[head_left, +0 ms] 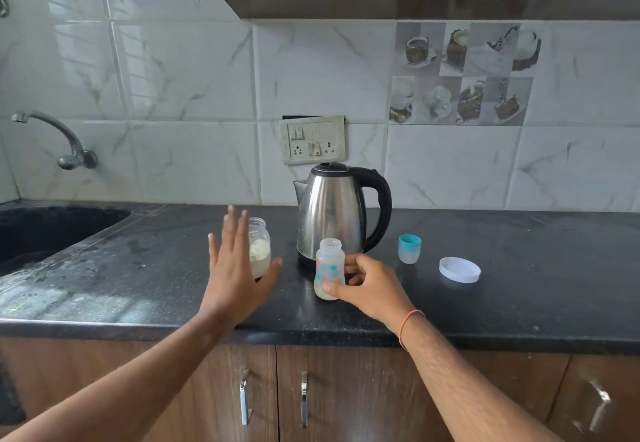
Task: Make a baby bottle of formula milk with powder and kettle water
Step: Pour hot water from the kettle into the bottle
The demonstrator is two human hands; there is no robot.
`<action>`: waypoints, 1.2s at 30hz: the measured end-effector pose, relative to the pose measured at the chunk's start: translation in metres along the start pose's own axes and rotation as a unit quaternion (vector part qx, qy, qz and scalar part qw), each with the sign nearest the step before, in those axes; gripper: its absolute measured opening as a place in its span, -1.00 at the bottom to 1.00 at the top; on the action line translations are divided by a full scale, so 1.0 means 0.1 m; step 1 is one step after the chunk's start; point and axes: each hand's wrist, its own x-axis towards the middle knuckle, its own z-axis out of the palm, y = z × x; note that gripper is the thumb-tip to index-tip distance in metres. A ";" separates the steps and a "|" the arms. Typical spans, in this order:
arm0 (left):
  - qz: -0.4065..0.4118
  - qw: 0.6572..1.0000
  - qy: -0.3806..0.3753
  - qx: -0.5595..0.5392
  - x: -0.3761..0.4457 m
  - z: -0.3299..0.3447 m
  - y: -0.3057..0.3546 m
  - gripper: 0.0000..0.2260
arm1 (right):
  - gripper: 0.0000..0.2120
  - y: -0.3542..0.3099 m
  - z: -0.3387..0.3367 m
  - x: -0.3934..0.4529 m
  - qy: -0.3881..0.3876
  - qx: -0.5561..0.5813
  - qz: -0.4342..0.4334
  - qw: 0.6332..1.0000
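Near the dark counter's front edge, the right hand clasps the uncapped clear printed baby bottle, powder apparently inside. The left hand, fingers spread and holding nothing, hovers by the open glass powder jar. Water from the steel kettle and capping seem left.

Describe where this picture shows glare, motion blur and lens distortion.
Head view: window glare streaks the wall tiles and whitens the countertop near the sink; the open left hand is slightly motion-blurred; the wide lens bends the countertop edge and stretches the forearms.
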 end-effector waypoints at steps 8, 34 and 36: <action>-0.060 0.960 -0.205 -0.180 -0.03 0.35 0.49 -0.30 | -0.25 -0.06 -0.01 -0.04 -0.045 -0.068 -0.032 0.996; -0.101 0.922 -0.295 -0.227 0.19 0.26 -0.03 -0.81 | -0.44 -0.29 -0.97 1.43 0.134 0.272 0.138 0.943; -0.104 0.924 -0.289 -0.227 0.20 0.27 -0.03 -0.78 | -0.44 -0.30 -0.92 1.51 0.126 0.305 0.155 0.931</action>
